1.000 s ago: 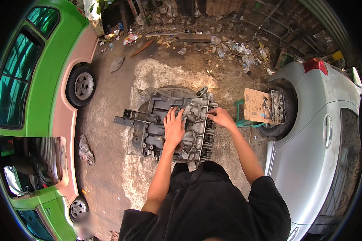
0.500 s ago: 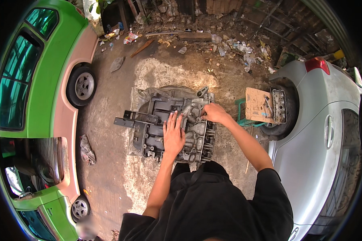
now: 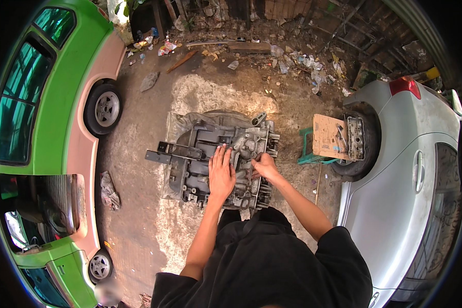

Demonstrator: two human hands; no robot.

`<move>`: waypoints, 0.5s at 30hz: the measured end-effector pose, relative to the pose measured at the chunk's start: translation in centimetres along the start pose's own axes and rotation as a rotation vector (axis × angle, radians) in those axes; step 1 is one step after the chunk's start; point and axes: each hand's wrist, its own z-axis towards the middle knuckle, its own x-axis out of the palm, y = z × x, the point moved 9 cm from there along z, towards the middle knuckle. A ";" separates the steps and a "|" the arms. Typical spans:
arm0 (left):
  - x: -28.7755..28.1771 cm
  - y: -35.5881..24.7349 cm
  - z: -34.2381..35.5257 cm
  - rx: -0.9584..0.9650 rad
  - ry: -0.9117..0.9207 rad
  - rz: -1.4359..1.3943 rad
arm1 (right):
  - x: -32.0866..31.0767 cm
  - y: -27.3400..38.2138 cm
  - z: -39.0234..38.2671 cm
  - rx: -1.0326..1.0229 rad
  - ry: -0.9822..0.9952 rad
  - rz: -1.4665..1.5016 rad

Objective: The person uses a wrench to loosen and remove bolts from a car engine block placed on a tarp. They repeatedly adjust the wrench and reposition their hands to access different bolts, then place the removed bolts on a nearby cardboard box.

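Note:
A grey metal engine block (image 3: 205,134) lies in front of me on a crumpled grey sheet (image 3: 175,123) on the ground. Flat on its top rests my left hand (image 3: 222,177), fingers stretched out and holding nothing. My right hand (image 3: 265,167) is at the block's right edge, beside the raised rounded castings, with its fingers curled in against the metal. Whatever those fingertips grip is hidden. Dark metal bars (image 3: 175,151) stick out from the block's left side. A looped metal arm (image 3: 259,118) stands at its far right corner.
To the right, a green stool (image 3: 306,146) carries a cardboard sheet (image 3: 326,134) with small tools and a cylinder head (image 3: 356,137). A green van (image 3: 51,138) stands on the left, a silver car (image 3: 390,169) on the right. Litter (image 3: 313,64) and planks are strewn along the far wall.
My right hand has come nearer to me along the block's right edge, its forearm lower too. My left hand keeps its place on top.

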 end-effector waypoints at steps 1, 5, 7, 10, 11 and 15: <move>0.0 0.0 -0.1 -0.003 0.008 -0.007 | 0.4 -0.7 -0.2 -0.002 -0.063 0.059; -0.1 -0.1 0.0 0.002 0.007 -0.007 | 0.7 -1.9 -0.3 -0.009 -0.153 0.166; -0.1 0.0 0.1 0.003 0.005 -0.012 | 0.1 -1.2 -0.6 -0.073 -0.126 0.150; -0.1 0.1 -0.1 -0.004 -0.005 -0.027 | -2.5 0.5 -1.6 -0.160 -0.114 -0.075; -0.1 0.1 -0.1 -0.008 -0.010 -0.033 | -3.9 1.6 -1.7 -0.187 -0.148 -0.245; 0.1 0.3 -0.2 -0.011 -0.016 -0.023 | -6.5 5.5 -0.5 -0.254 -0.035 -0.702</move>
